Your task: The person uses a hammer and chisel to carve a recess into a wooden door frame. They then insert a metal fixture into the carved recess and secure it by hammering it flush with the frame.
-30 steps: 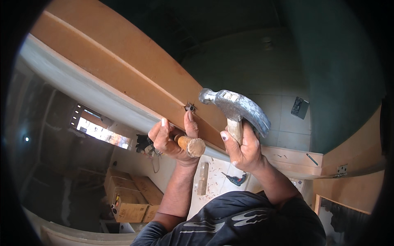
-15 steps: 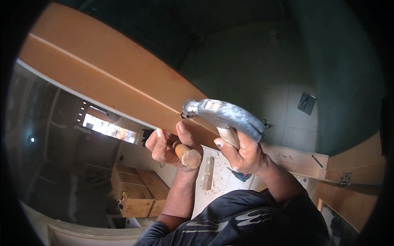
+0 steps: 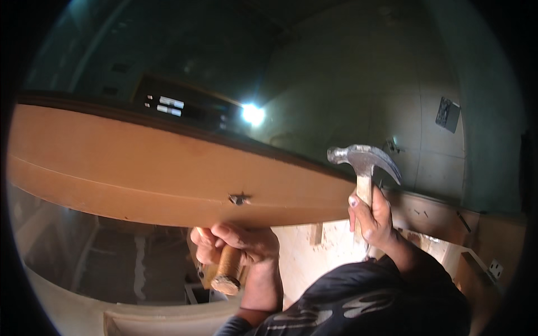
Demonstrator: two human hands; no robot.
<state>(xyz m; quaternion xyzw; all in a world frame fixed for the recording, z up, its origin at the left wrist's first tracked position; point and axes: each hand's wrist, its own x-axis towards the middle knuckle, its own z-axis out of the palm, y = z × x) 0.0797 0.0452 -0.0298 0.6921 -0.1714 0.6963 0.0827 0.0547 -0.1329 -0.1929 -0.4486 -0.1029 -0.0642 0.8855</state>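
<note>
A long orange-brown wooden beam (image 3: pixel 140 162), like a door frame, runs across the view from the left. In its face is a small dark cut-out (image 3: pixel 240 200) with rough edges. Just below it, at the beam's lower edge, my left hand (image 3: pixel 246 242) is closed around a wooden-handled chisel (image 3: pixel 228 269). The battered handle end points toward me, and the blade is hidden. Off to the right, my right hand (image 3: pixel 372 218) grips the pale wooden handle of a claw hammer (image 3: pixel 367 158). Its metal head is raised, apart from the beam and the chisel.
A bright lamp glare (image 3: pixel 253 115) shows beyond the beam. A dark flat rectangular object (image 3: pixel 448 114) lies on the far tiled floor. Near my body, a wood block (image 3: pixel 316 234) lies on a pale floor with scattered shavings. Wooden panels stand at the right.
The hammer has moved right, away from the chisel and the beam. My left hand has shifted down, leaving the cut-out uncovered. The whole view has turned, so the beam lies flatter.
</note>
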